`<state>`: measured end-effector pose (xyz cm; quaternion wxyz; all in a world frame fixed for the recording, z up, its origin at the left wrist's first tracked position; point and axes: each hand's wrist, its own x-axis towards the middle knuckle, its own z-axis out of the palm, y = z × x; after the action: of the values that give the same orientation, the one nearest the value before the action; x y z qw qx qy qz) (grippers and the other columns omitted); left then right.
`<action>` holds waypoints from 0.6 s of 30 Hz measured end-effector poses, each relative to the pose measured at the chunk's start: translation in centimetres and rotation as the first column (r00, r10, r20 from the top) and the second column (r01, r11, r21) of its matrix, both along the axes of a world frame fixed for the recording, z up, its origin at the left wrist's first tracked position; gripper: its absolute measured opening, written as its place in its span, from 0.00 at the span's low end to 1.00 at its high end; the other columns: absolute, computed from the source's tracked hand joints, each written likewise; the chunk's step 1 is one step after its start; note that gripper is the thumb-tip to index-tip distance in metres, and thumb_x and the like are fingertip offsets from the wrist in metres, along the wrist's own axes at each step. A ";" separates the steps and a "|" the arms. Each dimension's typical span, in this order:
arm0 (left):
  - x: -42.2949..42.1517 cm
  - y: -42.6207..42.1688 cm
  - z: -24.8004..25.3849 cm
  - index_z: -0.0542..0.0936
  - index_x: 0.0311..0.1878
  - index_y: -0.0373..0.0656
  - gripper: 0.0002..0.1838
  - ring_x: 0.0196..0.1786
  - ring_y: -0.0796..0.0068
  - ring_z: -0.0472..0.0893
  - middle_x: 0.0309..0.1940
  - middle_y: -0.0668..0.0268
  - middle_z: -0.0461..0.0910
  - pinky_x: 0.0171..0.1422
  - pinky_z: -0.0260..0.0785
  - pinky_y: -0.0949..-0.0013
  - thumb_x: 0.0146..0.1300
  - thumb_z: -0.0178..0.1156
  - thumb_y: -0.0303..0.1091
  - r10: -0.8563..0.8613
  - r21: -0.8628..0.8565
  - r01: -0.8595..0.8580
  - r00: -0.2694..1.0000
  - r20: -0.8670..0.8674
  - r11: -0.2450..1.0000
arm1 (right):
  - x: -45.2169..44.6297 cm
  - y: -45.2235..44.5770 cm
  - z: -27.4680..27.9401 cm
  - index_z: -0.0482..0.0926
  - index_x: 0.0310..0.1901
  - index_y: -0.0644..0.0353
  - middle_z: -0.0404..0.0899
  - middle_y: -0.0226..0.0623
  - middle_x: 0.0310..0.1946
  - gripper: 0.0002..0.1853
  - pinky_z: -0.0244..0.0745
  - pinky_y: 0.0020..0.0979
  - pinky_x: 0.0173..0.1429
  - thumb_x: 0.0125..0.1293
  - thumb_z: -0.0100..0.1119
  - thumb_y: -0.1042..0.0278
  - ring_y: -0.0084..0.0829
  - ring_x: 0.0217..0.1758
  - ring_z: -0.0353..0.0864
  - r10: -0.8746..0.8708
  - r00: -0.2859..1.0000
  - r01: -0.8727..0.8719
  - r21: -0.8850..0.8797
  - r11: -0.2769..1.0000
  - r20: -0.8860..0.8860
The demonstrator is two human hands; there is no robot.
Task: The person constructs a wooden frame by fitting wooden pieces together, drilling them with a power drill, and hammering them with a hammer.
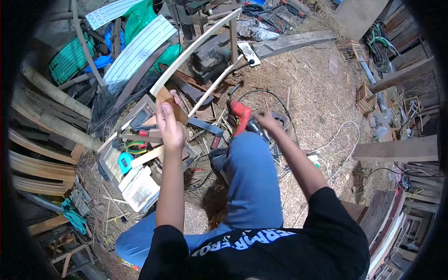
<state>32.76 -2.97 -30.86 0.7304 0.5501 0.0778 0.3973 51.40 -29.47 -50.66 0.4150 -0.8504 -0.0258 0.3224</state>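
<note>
My left hand is closed around the near end of a wooden frame, at a flat brown crosspiece. The frame has two long curved rails and another crosspiece at its far end, and is held raised and tilted away from me. My right hand is low beside a red power tool in front of my raised knee. Its fingers look curled, but what they hold, if anything, I cannot make out. The tool's lower part is hidden behind my knee.
A turquoise tape measure lies on a cluttered wooden tray at the left. Curved wooden pieces are stacked farther left. A white cable loops over the shavings-covered floor at the right. A long plank lies at the back.
</note>
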 end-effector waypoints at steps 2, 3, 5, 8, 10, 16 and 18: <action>1.3 0.1 -1.4 0.70 0.65 0.35 0.22 0.49 0.75 0.73 0.49 0.62 0.76 0.59 0.66 0.69 0.82 0.44 0.43 -0.034 0.029 0.033 0.999 0.006 0.999 | -1.9 0.8 -4.6 0.82 0.45 0.67 0.84 0.40 0.36 0.30 0.76 0.31 0.39 0.62 0.68 0.40 0.26 0.37 0.82 -0.021 0.999 0.023 -0.100 0.995 0.029; 1.9 0.2 -2.1 0.70 0.65 0.34 0.22 0.49 0.75 0.73 0.48 0.62 0.77 0.60 0.66 0.69 0.82 0.44 0.43 -0.054 0.043 0.054 0.999 0.007 0.998 | -2.9 1.3 -6.1 0.82 0.44 0.68 0.85 0.43 0.37 0.32 0.78 0.33 0.41 0.60 0.69 0.39 0.28 0.38 0.84 -0.039 0.992 0.050 -0.095 0.994 0.117; 2.8 0.2 -3.4 0.70 0.64 0.35 0.20 0.50 0.74 0.73 0.50 0.62 0.76 0.60 0.65 0.68 0.82 0.43 0.42 -0.046 0.005 0.046 0.998 -0.045 0.999 | -3.0 2.9 -11.6 0.81 0.47 0.69 0.86 0.46 0.41 0.35 0.80 0.34 0.43 0.54 0.75 0.40 0.32 0.41 0.86 -0.119 0.990 0.124 -0.062 0.990 0.079; 3.2 0.9 -4.8 0.70 0.63 0.35 0.21 0.51 0.73 0.73 0.53 0.61 0.75 0.61 0.65 0.65 0.83 0.41 0.43 -0.063 -0.016 0.062 0.991 -0.117 0.998 | -2.5 4.8 -15.7 0.79 0.52 0.66 0.86 0.42 0.42 0.36 0.81 0.34 0.43 0.50 0.80 0.46 0.31 0.40 0.86 -0.208 0.978 0.207 0.034 0.978 0.015; 3.4 1.1 -4.9 0.71 0.62 0.35 0.21 0.50 0.73 0.73 0.51 0.62 0.76 0.61 0.65 0.65 0.83 0.41 0.43 -0.053 0.018 0.057 0.985 -0.165 0.998 | -2.5 5.6 -17.4 0.80 0.51 0.65 0.86 0.41 0.42 0.34 0.81 0.34 0.44 0.49 0.82 0.49 0.31 0.40 0.86 -0.270 0.963 0.268 0.050 0.962 0.023; 2.9 2.3 -3.3 0.73 0.59 0.35 0.23 0.46 0.78 0.72 0.45 0.66 0.76 0.58 0.66 0.71 0.82 0.44 0.47 0.032 0.025 -0.027 0.973 -0.229 0.999 | -2.0 8.2 -16.4 0.77 0.53 0.63 0.84 0.44 0.45 0.27 0.80 0.37 0.50 0.50 0.73 0.67 0.38 0.46 0.86 -0.357 0.926 0.283 0.403 0.871 0.123; 2.3 2.6 -1.6 0.73 0.59 0.35 0.24 0.46 0.78 0.72 0.44 0.67 0.76 0.57 0.65 0.71 0.81 0.44 0.49 0.039 0.100 -0.020 0.981 -0.193 0.995 | -1.9 9.3 -16.1 0.74 0.53 0.61 0.82 0.42 0.42 0.24 0.79 0.34 0.41 0.53 0.67 0.75 0.34 0.39 0.85 -0.373 0.927 0.328 0.414 0.849 0.030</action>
<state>35.06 -0.36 -32.49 0.6855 0.6202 0.1372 0.3558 49.45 -20.16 -66.76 0.6305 -0.7534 0.0417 0.1817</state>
